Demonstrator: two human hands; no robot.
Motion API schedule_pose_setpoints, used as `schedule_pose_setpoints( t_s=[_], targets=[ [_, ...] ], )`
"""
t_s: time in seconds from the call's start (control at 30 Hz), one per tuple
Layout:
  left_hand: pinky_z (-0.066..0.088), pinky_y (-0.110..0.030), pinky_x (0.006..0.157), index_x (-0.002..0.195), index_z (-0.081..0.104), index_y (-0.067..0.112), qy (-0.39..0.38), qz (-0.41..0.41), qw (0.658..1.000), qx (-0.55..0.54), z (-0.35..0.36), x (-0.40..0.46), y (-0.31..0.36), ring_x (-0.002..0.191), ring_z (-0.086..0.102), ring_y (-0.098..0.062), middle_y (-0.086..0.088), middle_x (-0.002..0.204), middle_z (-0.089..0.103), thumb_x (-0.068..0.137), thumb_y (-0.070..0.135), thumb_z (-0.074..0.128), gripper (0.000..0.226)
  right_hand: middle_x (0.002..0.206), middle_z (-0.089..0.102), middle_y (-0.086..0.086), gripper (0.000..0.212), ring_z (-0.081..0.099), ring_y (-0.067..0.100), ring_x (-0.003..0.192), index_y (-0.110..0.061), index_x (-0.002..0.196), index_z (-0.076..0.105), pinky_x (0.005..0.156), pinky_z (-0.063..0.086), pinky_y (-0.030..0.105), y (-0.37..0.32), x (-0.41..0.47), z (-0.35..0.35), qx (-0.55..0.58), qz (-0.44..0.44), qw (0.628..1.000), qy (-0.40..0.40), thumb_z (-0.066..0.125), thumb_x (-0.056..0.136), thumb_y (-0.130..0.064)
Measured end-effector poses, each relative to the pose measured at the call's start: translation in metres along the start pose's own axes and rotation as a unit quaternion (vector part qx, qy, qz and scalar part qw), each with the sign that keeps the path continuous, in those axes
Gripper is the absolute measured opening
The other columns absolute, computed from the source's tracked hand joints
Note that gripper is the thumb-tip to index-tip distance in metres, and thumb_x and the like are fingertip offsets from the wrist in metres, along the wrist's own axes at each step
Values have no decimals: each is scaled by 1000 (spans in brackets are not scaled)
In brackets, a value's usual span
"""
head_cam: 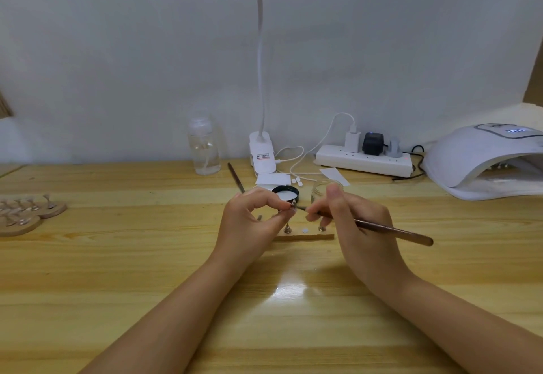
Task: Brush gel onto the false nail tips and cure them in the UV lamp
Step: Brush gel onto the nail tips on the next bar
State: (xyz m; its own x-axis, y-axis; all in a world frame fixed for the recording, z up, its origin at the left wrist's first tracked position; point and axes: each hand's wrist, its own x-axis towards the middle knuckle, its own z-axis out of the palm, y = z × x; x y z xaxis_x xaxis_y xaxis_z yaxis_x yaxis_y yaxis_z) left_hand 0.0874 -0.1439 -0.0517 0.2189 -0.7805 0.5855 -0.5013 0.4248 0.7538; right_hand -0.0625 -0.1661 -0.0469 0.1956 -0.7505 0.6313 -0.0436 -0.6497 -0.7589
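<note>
My left hand (252,218) pinches a small metal nail-tip holder (293,205) between thumb and fingers, lifted just above a wooden stand board (305,237). My right hand (349,218) grips a brown gel brush (390,230); its tip touches the nail tip on that holder. Two more metal holders (287,229) stand on the board. Behind my hands are a small clear glass jar (320,191) and its black lid (285,192). The white UV lamp (482,162) sits at the far right, its display lit.
Round wooden stands with several nail tips (26,212) lie at the left edge. A clear bottle (204,147), a clip desk lamp (262,153), a power strip (364,162) with cables, white paper pieces (271,179) and a second brush (236,177) sit toward the back.
</note>
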Motion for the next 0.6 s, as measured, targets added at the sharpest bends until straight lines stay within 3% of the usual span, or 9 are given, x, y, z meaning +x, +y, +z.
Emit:
schedule_pose_setpoints(
  t_s=[0.1, 0.23, 0.4, 0.5, 0.6],
  targets=[
    [42, -59, 89, 65, 66, 26, -2, -4, 1000, 1, 0, -1, 1, 74, 58, 1, 15, 70, 63, 69, 11, 77, 19, 57, 66, 0, 39, 62, 6, 54, -23, 62, 67, 56, 48, 18, -2, 0, 0, 37, 18, 999, 13, 46, 87, -45],
    [43, -57, 88, 65, 66, 28, 0, -1, 1000, 5, 0, 0, 1, 72, 58, 3, 16, 69, 63, 68, 10, 77, 21, 64, 67, -7, 35, 61, 1, 64, -22, 70, 67, 62, 46, 13, 0, 1, 0, -8, -3, 1000, 4, 46, 94, -36],
    [43, -54, 89, 63, 66, 28, 9, -10, 1000, 4, 0, 0, 2, 73, 58, 3, 15, 69, 64, 68, 9, 77, 23, 56, 65, 5, 44, 59, 8, 50, -22, 60, 66, 54, 45, 15, -3, -1, -1, 56, 20, 998, 13, 46, 88, -50],
    [44, -54, 88, 64, 66, 29, 12, -18, 1000, 0, 0, -1, 2, 74, 60, -1, 14, 69, 65, 68, 11, 77, 21, 59, 65, 7, 47, 55, 14, 50, -25, 68, 67, 51, 43, 16, -2, 0, -3, 68, 20, 997, 21, 36, 85, -55],
    [45, -53, 88, 64, 66, 30, 13, -29, 1000, -2, -1, 0, 3, 76, 62, -4, 16, 69, 66, 69, 12, 77, 22, 68, 67, 3, 39, 57, 13, 55, -27, 83, 67, 54, 46, 16, -1, 0, -4, 43, 18, 999, 13, 38, 93, -52]
  ],
)
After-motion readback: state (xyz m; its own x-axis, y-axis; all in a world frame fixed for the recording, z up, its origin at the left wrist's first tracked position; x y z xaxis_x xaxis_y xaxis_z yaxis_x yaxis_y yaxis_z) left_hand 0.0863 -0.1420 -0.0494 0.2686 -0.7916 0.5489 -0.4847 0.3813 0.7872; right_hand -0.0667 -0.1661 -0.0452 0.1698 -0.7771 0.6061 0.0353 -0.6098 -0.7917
